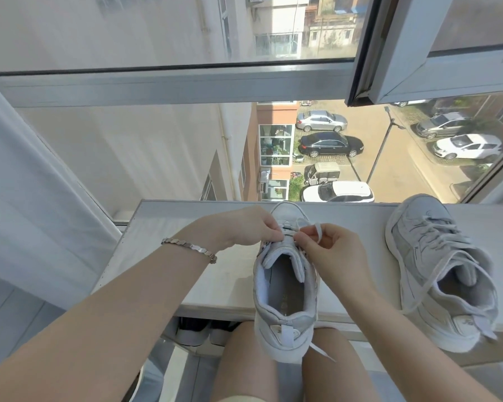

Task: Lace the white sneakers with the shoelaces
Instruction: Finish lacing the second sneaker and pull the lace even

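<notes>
Mid-frame, my left hand (251, 227) pinches the flat white shoelace (319, 232) on the white chunky sneaker (285, 288), and my right hand (333, 252) pinches its loose end.

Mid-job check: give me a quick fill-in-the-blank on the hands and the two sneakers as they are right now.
1. The bracelet sits on the ____ wrist.
2. The right hand pinches a loop of white ____ above the sneaker being laced.
3. The second sneaker, already laced, rests on the ledge to the ____ of it.
Missing words: left; shoelace; right.
</notes>
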Available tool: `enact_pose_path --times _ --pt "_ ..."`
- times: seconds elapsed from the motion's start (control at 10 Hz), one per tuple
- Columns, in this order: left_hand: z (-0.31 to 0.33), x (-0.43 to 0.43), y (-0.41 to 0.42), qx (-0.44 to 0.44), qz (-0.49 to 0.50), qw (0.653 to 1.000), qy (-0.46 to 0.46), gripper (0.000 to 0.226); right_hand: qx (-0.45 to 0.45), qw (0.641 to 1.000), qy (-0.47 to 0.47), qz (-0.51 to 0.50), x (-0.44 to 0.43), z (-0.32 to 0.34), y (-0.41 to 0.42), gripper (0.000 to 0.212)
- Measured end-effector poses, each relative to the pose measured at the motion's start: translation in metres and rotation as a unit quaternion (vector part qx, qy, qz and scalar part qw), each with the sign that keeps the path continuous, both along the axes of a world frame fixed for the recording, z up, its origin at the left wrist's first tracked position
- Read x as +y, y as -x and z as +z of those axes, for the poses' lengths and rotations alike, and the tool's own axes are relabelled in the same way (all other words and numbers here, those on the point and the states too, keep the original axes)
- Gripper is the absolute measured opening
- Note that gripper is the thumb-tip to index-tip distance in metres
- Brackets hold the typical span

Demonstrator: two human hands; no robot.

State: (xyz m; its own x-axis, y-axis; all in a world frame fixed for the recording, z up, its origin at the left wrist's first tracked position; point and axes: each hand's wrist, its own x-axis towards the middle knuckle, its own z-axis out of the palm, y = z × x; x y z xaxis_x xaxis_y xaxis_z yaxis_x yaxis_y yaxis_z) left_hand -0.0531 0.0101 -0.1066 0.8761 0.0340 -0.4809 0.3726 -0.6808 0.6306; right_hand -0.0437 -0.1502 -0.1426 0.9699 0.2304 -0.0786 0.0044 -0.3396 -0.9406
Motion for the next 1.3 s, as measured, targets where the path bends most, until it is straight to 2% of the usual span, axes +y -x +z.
enact_pose_path --times 0.2,0.3,0.4,0.5,0.6,0.7,0.8,0.9,1.0,1.1,1.2,1.3 --pt "-0.015 0.002 0.015 -0.102 0.084 0.988 0.077 0.021 0.05 0.997 -0.044 0.044 -0.009 0.006 0.004 0.013" --pt "-0.011 0.006 0.021 -0.149 0.163 0.957 0.189 0.025 0.052 0.996 -0.055 0.045 -0.009 0.004 0.003 0.017" --pt "0.003 0.008 0.03 -0.157 0.271 0.754 0.578 0.023 0.024 0.998 -0.04 0.037 -0.007 0.002 0.004 0.016" --pt "0.004 0.011 0.034 -0.154 0.317 0.783 0.512 0.025 0.007 0.999 -0.038 0.038 -0.007 0.001 0.005 0.017" --pt "-0.024 0.038 0.048 -0.232 0.129 0.949 -0.172 0.009 -0.002 0.999 -0.035 0.04 -0.008 0.0 0.005 0.022" --pt "-0.043 0.056 0.056 -0.166 0.059 0.898 -0.404 0.017 -0.01 0.999 -0.033 0.039 -0.006 0.0 0.006 0.022" --pt "-0.047 0.052 0.054 -0.167 0.101 0.925 -0.326 0.025 -0.026 0.999 -0.022 0.039 -0.006 0.0 0.007 0.021" --pt "-0.021 0.024 0.045 -0.246 0.119 0.962 -0.012 0.011 -0.033 0.999 -0.007 0.034 -0.004 0.002 0.005 0.022" --pt "-0.004 0.008 0.035 -0.182 0.051 0.981 0.033 0.006 -0.027 0.999 -0.002 0.026 -0.003 0.002 0.004 0.023" --pt "0.006 -0.001 0.018 -0.082 -0.002 0.996 -0.04 0.015 -0.003 1.0 -0.001 0.028 -0.003 0.002 0.004 0.018" --pt "0.013 -0.005 0.005 -0.046 -0.058 0.991 -0.11 0.014 0.031 0.999 0.011 0.036 -0.004 0.004 0.002 0.014" --pt "0.018 -0.006 0.0 -0.046 -0.092 0.983 -0.153 0.021 0.04 0.998 0.038 0.035 -0.005 0.004 0.001 0.013"
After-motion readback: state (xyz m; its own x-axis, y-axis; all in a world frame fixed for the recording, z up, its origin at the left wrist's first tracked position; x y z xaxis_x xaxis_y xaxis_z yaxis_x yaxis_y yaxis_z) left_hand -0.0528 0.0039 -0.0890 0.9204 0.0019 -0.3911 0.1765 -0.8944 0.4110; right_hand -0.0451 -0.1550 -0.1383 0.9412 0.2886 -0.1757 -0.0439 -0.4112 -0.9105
